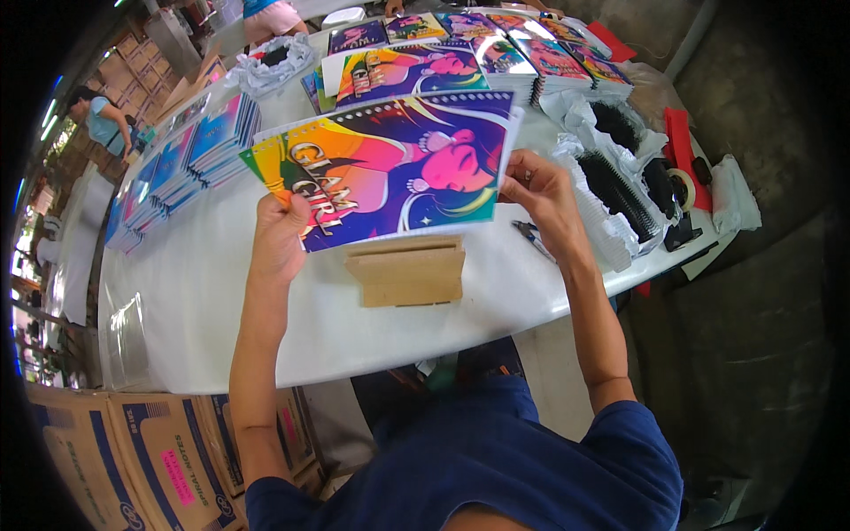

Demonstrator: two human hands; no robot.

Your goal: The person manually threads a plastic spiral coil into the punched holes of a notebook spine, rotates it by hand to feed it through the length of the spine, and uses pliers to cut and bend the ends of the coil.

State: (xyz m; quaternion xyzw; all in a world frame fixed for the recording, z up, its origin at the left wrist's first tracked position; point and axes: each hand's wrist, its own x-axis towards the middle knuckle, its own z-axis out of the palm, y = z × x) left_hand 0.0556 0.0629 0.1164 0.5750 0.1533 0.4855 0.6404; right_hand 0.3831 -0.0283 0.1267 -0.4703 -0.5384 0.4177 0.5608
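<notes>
Between my hands I hold an unbound notebook (pixel 403 168), its colourful cover showing a printed figure and a row of punched holes along the far edge. My left hand (pixel 282 234) is closed on its near left corner, thumb on top of the cover. At the right edge, the fingers of my right hand (pixel 542 195) pinch the pages, which fan slightly there. Under the notebook's near edge, a folded brown cardboard block (pixel 407 276) stands on the white table (pixel 195 310). Pliers (pixel 535 239) lie beside my right wrist, partly hidden by it.
Boxes of black spiral coils (pixel 613 195) in white wrapping and a tape roll (pixel 682 188) sit at the right. More covers (pixel 412 71) and notebook stacks (pixel 549 62) are beyond; blue notebook stacks (pixel 190 150) stand left. Cartons (pixel 168 451) are below left. Other people (pixel 111 124) are farther off.
</notes>
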